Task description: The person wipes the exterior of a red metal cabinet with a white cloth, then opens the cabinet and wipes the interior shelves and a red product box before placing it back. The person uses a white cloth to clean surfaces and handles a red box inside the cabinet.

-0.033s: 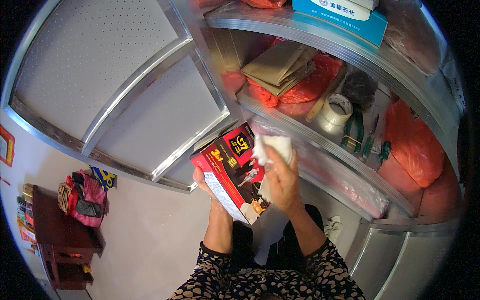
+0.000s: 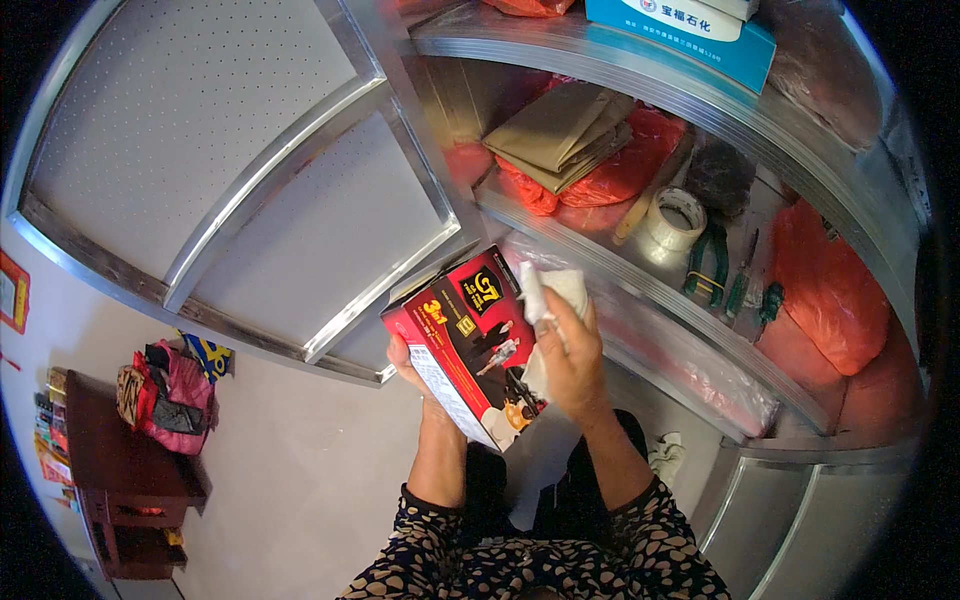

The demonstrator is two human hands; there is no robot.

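A red and black coffee box (image 2: 462, 340), tilted, is held in front of my lap. My left hand (image 2: 402, 362) grips its left side; most of those fingers are hidden behind the carton. In my right hand (image 2: 570, 362) is a bunched white cloth (image 2: 560, 290), pinched between thumb and fingers. The cloth lies over or close beside the box's right edge; whether it touches the carton I cannot tell.
Ahead is an open metal cabinet shelf (image 2: 600, 245) with folded brown paper (image 2: 560, 135), a tape roll (image 2: 676, 220), pliers (image 2: 707, 262) and a red plastic bag (image 2: 830, 290). A cabinet door (image 2: 290, 220) stands open at left. A brown desk (image 2: 130, 450) is beyond.
My right hand has shifted slightly right with the cloth, uncovering a bit more of the box's front. The box has barely moved.
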